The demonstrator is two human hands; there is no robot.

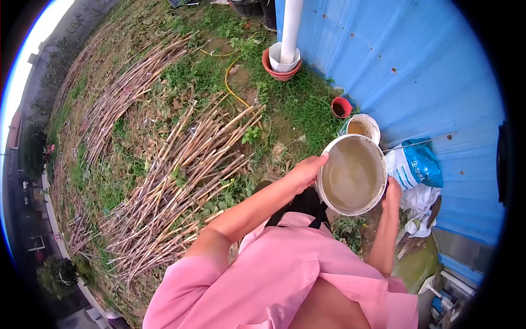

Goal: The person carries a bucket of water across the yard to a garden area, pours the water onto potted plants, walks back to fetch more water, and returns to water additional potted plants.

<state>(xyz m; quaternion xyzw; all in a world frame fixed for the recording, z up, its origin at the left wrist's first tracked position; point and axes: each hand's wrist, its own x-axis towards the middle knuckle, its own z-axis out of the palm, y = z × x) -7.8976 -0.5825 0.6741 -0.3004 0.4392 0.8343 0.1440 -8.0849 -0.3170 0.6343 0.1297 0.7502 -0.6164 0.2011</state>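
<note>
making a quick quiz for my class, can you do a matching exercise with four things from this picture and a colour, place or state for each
Things:
1. bucket
2. hose
3. wall
4. sticks

Descriptions:
A. blue
B. lying in heaps on the ground
C. between the left hand and right hand
D. yellow

Pairs: 1-C, 2-D, 3-A, 4-B

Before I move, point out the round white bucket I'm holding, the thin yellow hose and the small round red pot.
Round white bucket (350, 212), head view: on its lower rim.
Thin yellow hose (227, 82), head view: on its curved stretch.
Small round red pot (344, 102), head view: on its inner wall.
</note>
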